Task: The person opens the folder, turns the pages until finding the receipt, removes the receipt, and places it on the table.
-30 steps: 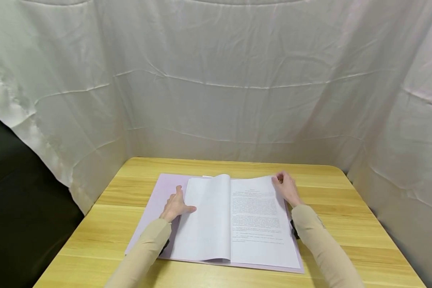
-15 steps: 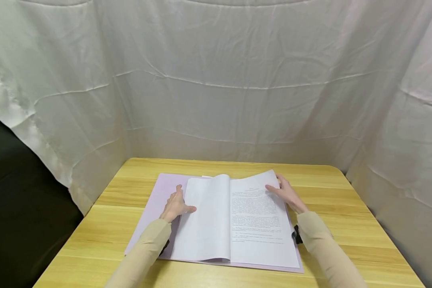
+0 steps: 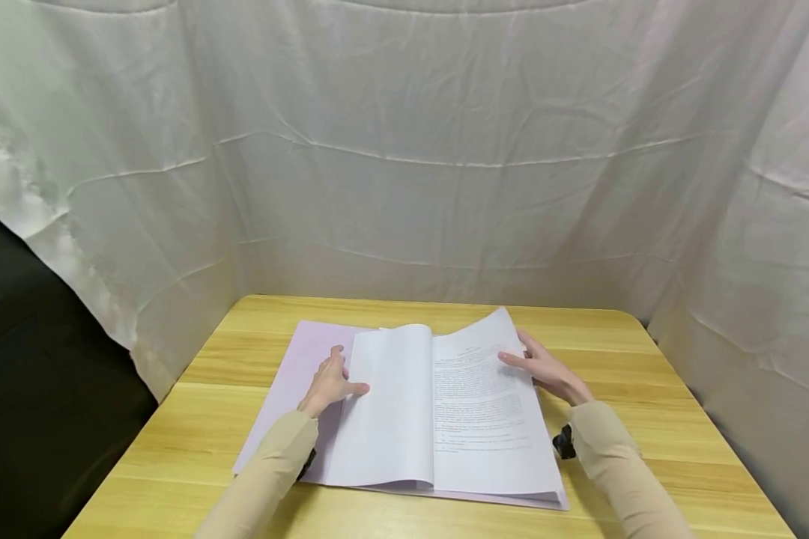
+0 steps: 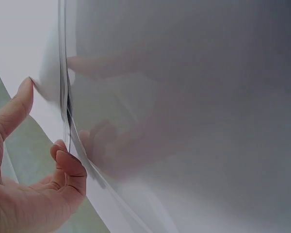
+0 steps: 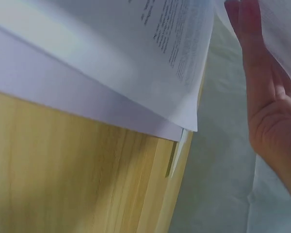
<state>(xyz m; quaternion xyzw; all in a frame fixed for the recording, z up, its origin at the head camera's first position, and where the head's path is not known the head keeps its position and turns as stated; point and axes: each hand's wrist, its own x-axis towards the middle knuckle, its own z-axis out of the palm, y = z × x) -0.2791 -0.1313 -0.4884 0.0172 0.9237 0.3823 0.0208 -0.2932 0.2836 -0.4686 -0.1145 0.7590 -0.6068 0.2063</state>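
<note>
A pale purple folder (image 3: 285, 374) lies spread on the table, holding a stack of white pages. My left hand (image 3: 328, 383) is at the left edge of the turned pages (image 3: 387, 419), its thumb extended over the top sheet. In the left wrist view, that hand's bent fingers (image 4: 70, 170) touch the stack's edge, beside a glossy, reflecting surface (image 4: 199, 121). On the right, my right hand (image 3: 546, 370) holds a printed page (image 3: 475, 404) by its outer edge, thumb on top and other fingers behind. The page's upper corner curves up off the stack.
A wooden table (image 3: 647, 389) extends around the folder on all sides. Pale grey cloth (image 3: 404, 202) hangs behind and at both sides, with a dark sheet (image 3: 34, 389) at the far left.
My right hand has shifted from the page's top right corner to lower on its outer edge, with its thumb now on top. The page's corner has risen and bent leftward. My left hand stays put.
</note>
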